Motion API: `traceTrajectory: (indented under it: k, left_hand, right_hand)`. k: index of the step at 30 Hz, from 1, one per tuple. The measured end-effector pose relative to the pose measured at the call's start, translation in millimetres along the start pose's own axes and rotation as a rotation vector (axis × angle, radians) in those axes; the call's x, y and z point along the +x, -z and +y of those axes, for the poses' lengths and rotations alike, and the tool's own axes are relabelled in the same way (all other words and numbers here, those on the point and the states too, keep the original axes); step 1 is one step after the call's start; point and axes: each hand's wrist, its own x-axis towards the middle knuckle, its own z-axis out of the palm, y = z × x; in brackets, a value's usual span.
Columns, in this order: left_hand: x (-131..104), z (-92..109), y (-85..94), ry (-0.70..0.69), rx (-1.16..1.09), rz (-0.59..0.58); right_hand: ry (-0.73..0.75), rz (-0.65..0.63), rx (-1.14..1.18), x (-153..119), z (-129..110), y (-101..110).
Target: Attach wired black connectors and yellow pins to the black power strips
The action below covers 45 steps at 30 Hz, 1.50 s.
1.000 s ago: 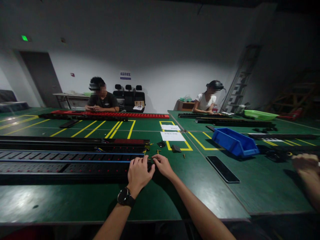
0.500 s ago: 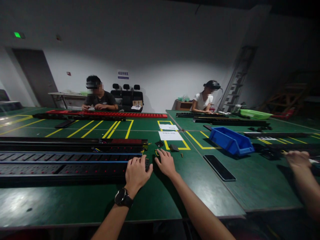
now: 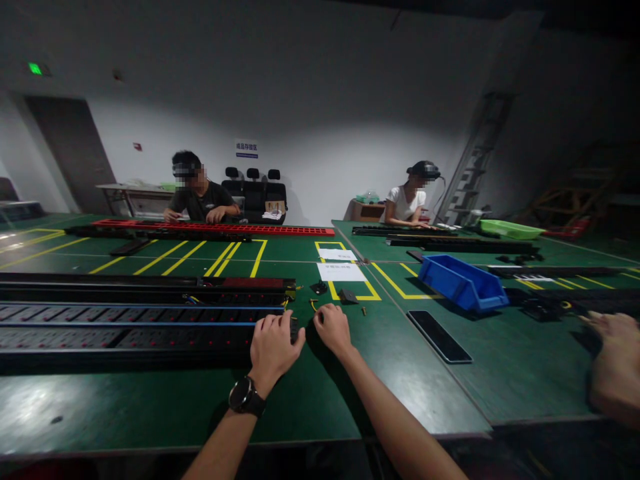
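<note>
My left hand, with a watch on its wrist, lies over the right end of a long black power strip, its fingers curled over the end and its thumb at the tip. Just right of it, my right hand is closed low over the table, its fingers bent inward. A short yellow wire shows at its fingertips; the far end of the wire is hidden. Beyond my hands lie a small black block, a small black part and a small brass-coloured piece.
More long black strips lie behind at left. A phone and a blue bin are to the right. Another person's hand works at the far right. Two people sit across the table, by a red rail and black rails.
My right hand's fingers have curled in and drawn slightly toward me. My left hand stays put. At far right, the other person's hand has moved right and nearer.
</note>
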Motion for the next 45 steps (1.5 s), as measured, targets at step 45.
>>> traceTrajectory:
  k: [45]
  left_hand:
    - [-1, 3, 3.6, 0.029, -0.049, -0.007]
  right_hand:
    - [0.311, 0.254, 0.221, 82, 4, -53]
